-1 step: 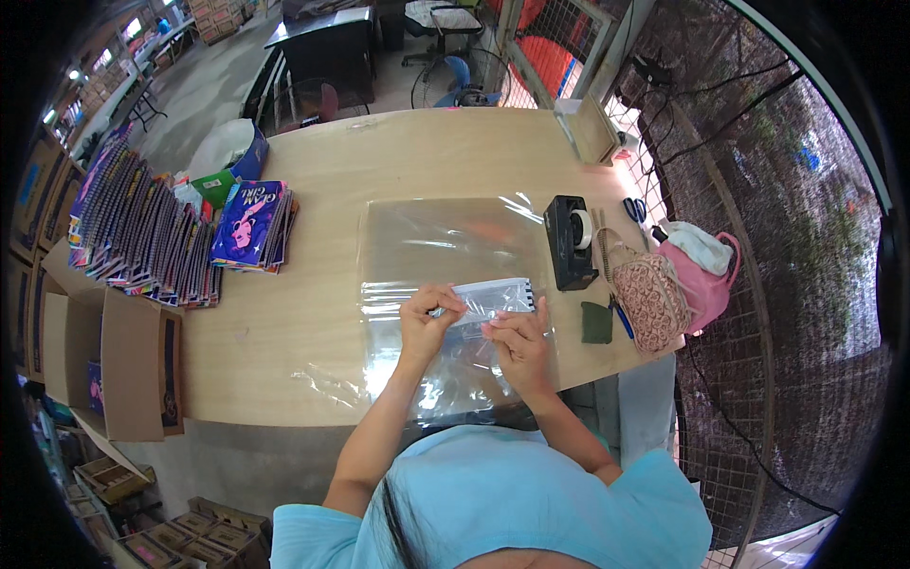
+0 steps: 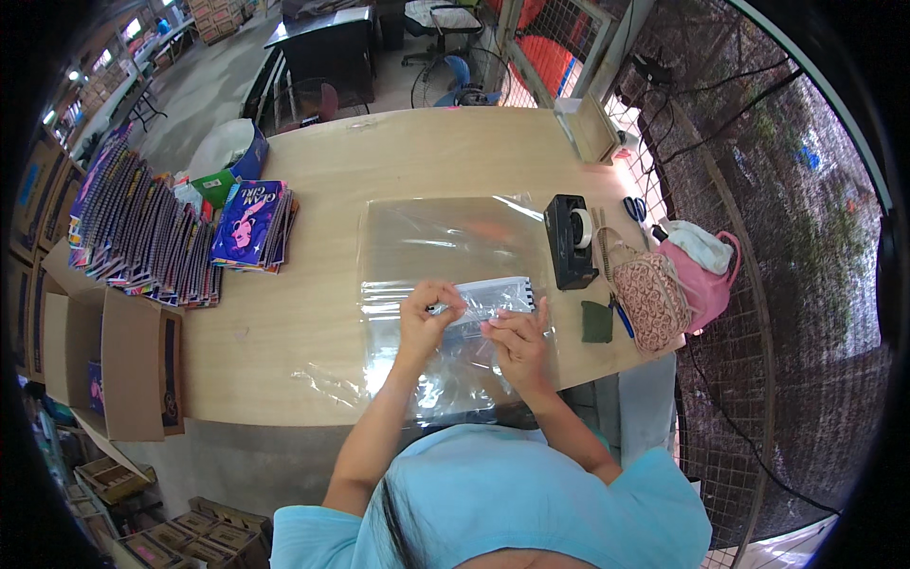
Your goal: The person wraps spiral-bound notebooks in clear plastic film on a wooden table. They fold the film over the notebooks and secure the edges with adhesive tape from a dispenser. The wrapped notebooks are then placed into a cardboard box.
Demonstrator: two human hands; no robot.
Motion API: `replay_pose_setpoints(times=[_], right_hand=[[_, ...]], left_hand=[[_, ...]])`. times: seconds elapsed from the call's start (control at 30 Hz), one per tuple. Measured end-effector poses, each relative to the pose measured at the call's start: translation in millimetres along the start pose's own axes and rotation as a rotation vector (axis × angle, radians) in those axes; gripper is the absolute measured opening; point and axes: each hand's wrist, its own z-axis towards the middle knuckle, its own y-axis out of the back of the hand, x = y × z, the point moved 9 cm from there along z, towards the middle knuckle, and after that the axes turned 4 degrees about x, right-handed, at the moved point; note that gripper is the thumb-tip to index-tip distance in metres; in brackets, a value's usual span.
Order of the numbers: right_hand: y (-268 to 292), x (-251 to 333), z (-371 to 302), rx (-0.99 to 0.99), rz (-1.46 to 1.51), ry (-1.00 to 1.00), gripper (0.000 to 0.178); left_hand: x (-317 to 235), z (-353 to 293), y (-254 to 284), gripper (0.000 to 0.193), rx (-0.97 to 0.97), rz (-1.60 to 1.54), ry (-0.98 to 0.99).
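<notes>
Between my hands is a white pad-like bundle (image 2: 495, 295) with black-and-white spiral binding at its right end. Shiny clear plastic film (image 2: 464, 375) lies around and under it, spread over the table in front of me. My left hand (image 2: 428, 315) is closed in a pinch at the bundle's left end, gripping the film. At the near edge my right hand (image 2: 518, 343) has its thumb and bent fingers on the film, with one finger stretched up beside the binding. The film hides part of the bundle.
A black tape dispenser (image 2: 569, 243) stands right of the film, near a green pad (image 2: 596, 322), a blue pen (image 2: 624, 321), scissors (image 2: 635, 210) and a patterned pouch (image 2: 650, 299). Spiral notebooks (image 2: 249, 226) are piled at left, above an open carton (image 2: 137, 356).
</notes>
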Motion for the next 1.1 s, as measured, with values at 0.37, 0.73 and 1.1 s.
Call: replay_pose_setpoints(times=[0.37,0.73,1.1], right_hand=[[63.6,-44.7,28.1,-0.109,0.200,-0.119,0.023],[89.3,-336.5,-25.6,-0.107,0.306,-1.060,0.027],[-11.5,-196.1,-81.3,-0.411,1.271,-1.160,0.018]], left_hand=[[-45.5,42.0,-45.7,0.067,0.687,0.786,0.013],[-46.8,43.5,-45.7,0.058,0.634,0.789,0.051],[-41.3,41.0,-41.8,0.061,0.640,0.813,0.002]])
